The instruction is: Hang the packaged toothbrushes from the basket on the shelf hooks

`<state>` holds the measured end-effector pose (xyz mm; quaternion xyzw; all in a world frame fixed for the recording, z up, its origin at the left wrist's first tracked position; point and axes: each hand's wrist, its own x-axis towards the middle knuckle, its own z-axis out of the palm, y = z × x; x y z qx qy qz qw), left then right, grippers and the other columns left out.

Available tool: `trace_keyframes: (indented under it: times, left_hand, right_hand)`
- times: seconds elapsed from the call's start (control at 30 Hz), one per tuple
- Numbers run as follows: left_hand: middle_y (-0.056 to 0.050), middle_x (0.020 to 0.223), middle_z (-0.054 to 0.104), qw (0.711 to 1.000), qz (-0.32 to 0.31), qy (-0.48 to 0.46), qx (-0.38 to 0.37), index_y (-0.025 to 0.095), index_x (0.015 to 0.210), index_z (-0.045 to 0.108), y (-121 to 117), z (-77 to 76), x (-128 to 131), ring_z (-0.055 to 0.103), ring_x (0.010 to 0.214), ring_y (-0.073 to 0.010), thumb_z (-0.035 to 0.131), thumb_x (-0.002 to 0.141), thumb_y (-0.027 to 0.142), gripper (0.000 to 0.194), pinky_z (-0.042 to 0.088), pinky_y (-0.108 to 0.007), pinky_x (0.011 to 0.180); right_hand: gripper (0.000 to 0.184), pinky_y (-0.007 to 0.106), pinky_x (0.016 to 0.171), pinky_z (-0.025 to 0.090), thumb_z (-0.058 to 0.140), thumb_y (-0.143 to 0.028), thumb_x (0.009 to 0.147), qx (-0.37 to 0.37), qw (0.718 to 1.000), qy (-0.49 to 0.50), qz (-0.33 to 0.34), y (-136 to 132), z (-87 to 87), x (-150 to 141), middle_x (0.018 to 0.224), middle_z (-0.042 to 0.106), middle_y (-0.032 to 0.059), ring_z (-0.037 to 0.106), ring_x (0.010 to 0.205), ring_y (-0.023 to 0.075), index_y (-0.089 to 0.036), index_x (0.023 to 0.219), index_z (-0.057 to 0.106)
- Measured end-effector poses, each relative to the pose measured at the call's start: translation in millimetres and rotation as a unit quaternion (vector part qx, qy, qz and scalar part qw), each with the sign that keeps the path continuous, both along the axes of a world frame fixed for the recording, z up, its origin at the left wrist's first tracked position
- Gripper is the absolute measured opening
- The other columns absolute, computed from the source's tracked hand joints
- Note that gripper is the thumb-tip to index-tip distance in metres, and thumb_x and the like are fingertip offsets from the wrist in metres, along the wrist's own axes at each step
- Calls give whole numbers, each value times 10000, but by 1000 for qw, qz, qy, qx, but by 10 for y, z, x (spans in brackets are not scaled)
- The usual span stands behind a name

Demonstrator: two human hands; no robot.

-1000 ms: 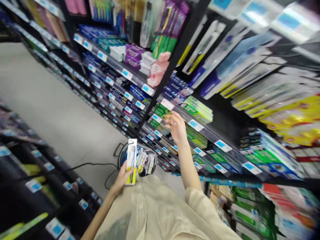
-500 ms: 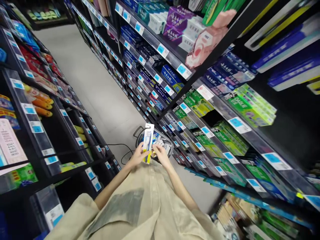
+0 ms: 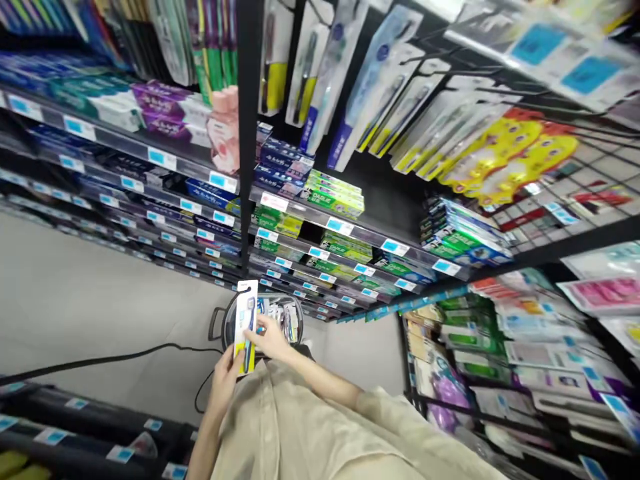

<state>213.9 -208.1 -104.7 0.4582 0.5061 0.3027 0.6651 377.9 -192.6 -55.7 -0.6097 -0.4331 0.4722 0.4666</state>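
A packaged toothbrush [image 3: 245, 308] stands nearly upright in front of my body, its card white above and yellow below, with a dark blue brush showing. My left hand [image 3: 226, 375] grips the lower left edge of the pack, thumb over the front. From the right, my right hand [image 3: 271, 339] closes on the pack's edge with its fingertips over the front; its other fingers are partly hidden. Behind and below the hands is a dark basket [image 3: 226, 330] holding several small packages [image 3: 289, 321].
Shelves of toothpaste boxes [image 3: 336, 197] with price tags rise ahead. Hanging toothbrush packs [image 3: 373, 100] are above them, and a wire grid [image 3: 590, 180] is at right. A black cable [image 3: 125, 355] crosses the grey floor [image 3: 165, 307]. Another shelf [image 3: 90, 427] lies at lower left.
My view has turned to the right, bringing the hanging toothbrushes and wire grid into sight. Both hands still hold the packaged toothbrush; my right fingertips now reach further over its front.
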Motion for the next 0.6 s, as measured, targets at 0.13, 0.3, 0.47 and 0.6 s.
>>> trace_keyframes:
  times: [0.13, 0.3, 0.47, 0.6]
  left_hand:
    - [-104, 1033, 787, 998, -58, -15, 24, 149, 1091, 722, 18, 10, 121, 724, 928, -290, 744, 776, 630, 575, 591, -332, 800]
    - [-81, 912, 783, 999, -38, -15, 28, 161, 999, 723, 41, 35, 252, 726, 809, -276, 787, 727, 635, 550, 603, -319, 676]
    - [-72, 853, 762, 996, -61, -35, 45, 173, 912, 707, 41, 75, 344, 708, 776, -244, 787, 749, 621, 484, 579, -294, 671]
    - [-45, 742, 722, 996, -74, -20, 47, 185, 870, 693, 30, 98, 392, 669, 672, -212, 729, 773, 686, 512, 564, -293, 659]
  right_hand:
    - [379, 325, 732, 576, 817, -454, 732, 17, 995, 64, -73, 76, 41, 188, 928, 755, 58, 689, 800, 212, -174, 971, 723]
    - [464, 382, 857, 585, 835, -504, 724, 41, 993, 109, -34, -29, 39, 243, 994, 759, 44, 712, 906, 242, -208, 1062, 720]
    - [422, 358, 843, 578, 676, -541, 882, 48, 994, 94, 12, -274, 15, 286, 1020, 748, 32, 695, 916, 225, -227, 1162, 708]
    - [524, 388, 979, 546, 606, -506, 942, 127, 978, 33, -161, -275, 311, 682, 1191, 705, 86, 664, 1094, 245, -242, 1392, 569]
